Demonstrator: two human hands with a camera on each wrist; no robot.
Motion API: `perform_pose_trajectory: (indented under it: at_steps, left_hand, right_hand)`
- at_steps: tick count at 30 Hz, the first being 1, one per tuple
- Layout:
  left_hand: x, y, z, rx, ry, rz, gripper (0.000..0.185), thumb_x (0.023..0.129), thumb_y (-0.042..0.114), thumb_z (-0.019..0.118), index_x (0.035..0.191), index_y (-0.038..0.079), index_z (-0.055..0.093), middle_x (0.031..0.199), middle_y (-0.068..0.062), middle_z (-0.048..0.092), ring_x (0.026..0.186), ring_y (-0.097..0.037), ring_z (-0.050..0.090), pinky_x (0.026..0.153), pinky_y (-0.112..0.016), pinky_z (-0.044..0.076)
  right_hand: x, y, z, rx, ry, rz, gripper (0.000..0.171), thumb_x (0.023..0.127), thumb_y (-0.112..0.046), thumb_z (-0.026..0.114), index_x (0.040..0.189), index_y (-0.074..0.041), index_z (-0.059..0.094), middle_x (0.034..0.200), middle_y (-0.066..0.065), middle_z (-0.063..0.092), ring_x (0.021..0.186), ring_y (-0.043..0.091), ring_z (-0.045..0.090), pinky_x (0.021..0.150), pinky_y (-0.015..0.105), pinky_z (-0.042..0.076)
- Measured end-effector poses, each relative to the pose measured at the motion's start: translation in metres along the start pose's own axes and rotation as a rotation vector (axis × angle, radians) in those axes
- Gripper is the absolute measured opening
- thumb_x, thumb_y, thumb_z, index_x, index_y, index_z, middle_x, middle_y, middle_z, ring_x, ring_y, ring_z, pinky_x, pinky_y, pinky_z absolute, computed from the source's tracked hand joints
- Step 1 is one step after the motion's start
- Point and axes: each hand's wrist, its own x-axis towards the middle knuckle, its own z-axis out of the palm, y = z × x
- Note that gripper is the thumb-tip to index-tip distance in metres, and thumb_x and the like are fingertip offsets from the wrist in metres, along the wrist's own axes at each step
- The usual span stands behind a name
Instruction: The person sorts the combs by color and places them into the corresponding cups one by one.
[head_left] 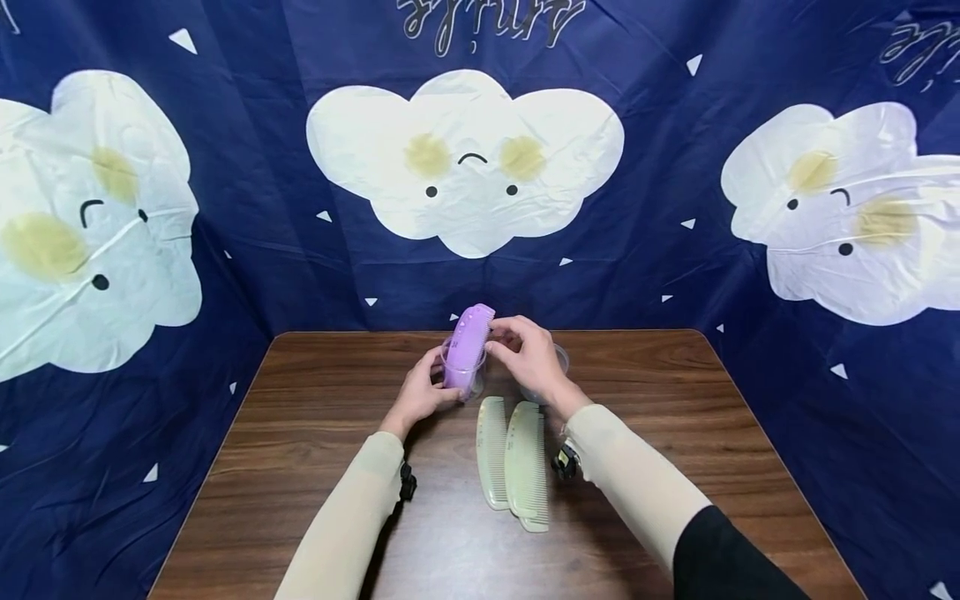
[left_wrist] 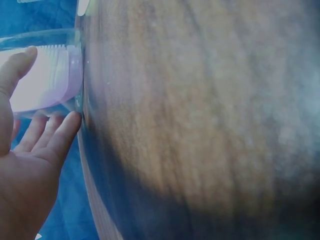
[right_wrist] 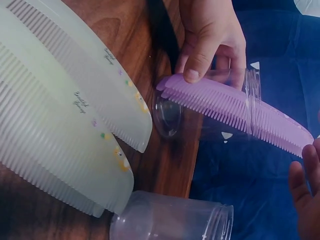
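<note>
- Head view: a brown wooden table (head_left: 315, 467) stands before a navy cloud-print backdrop (head_left: 247, 208).
- Two pale green combs (head_left: 513, 462) lie side by side near the middle, just below the hands.
- The left hand (head_left: 420, 396) curls round a clear cup (head_left: 461, 367).
- A purple comb (head_left: 467, 350) stands in that cup, its top pinched by the right hand (head_left: 528, 354).
- A second clear cup (right_wrist: 175, 220) stands by the right hand.
</note>
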Motion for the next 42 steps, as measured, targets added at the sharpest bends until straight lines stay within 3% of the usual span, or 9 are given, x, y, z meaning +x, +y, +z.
perform_pose_trajectory:
  at_steps: [9, 16, 23, 34, 38, 42]
  left_hand:
    - [-0.003, -0.004, 0.0, 0.05, 0.014, 0.027, 0.088, 0.074, -0.001, 0.089, 0.15, 0.009, 0.045, 0.142, -0.023, 0.056, 0.132, -0.041, 0.057, 0.109, -0.051, 0.05]
    - [-0.01, -0.005, 0.001, 0.108, 0.035, 0.069, 0.087, 0.075, 0.005, 0.09, 0.15, 0.008, 0.045, 0.14, -0.022, 0.059, 0.129, -0.04, 0.058, 0.114, -0.052, 0.044]
    - [-0.017, -0.005, 0.002, 0.091, 0.069, 0.106, 0.086, 0.075, 0.007, 0.091, 0.148, 0.006, 0.046, 0.138, -0.024, 0.058, 0.126, -0.043, 0.059, 0.112, -0.056, 0.044]
    - [-0.027, 0.005, 0.005, 0.036, 0.131, 0.114, 0.081, 0.078, 0.006, 0.089, 0.146, 0.005, 0.046, 0.139, -0.022, 0.058, 0.125, -0.046, 0.058, 0.11, -0.057, 0.046]
    - [-0.031, 0.007, 0.003, 0.032, 0.125, 0.094, 0.074, 0.079, 0.01, 0.09, 0.14, 0.002, 0.05, 0.134, -0.021, 0.061, 0.124, -0.043, 0.059, 0.107, -0.056, 0.048]
    - [-0.035, 0.012, -0.001, 0.091, 0.125, 0.085, 0.061, 0.08, 0.015, 0.09, 0.129, 0.001, 0.057, 0.124, -0.02, 0.066, 0.115, -0.038, 0.064, 0.101, -0.054, 0.051]
  right_hand:
    - [-0.016, 0.002, -0.004, 0.025, -0.015, 0.0, 0.034, 0.087, -0.014, 0.083, 0.118, -0.007, 0.074, 0.104, 0.006, 0.069, 0.087, 0.017, 0.069, 0.072, 0.029, 0.059]
    - [-0.026, 0.005, -0.011, 0.018, -0.003, 0.015, 0.033, 0.086, -0.016, 0.084, 0.117, -0.012, 0.074, 0.103, 0.006, 0.071, 0.085, 0.017, 0.069, 0.073, 0.045, 0.061]
    - [-0.035, 0.01, -0.016, 0.091, -0.016, 0.034, 0.031, 0.085, -0.01, 0.084, 0.115, -0.009, 0.074, 0.103, 0.014, 0.071, 0.085, 0.019, 0.069, 0.071, 0.038, 0.06]
    - [-0.05, 0.018, -0.024, 0.083, -0.016, 0.03, 0.033, 0.085, -0.015, 0.085, 0.116, -0.011, 0.074, 0.103, 0.007, 0.071, 0.086, 0.018, 0.069, 0.071, 0.038, 0.061]
    - [-0.06, 0.02, -0.027, 0.108, -0.034, 0.062, 0.035, 0.086, -0.015, 0.085, 0.118, -0.009, 0.073, 0.105, 0.012, 0.071, 0.086, 0.018, 0.068, 0.07, 0.034, 0.06]
    - [-0.069, 0.021, -0.029, 0.109, -0.047, 0.078, 0.035, 0.085, -0.015, 0.085, 0.119, -0.01, 0.074, 0.106, 0.012, 0.072, 0.086, 0.019, 0.068, 0.07, 0.032, 0.059]
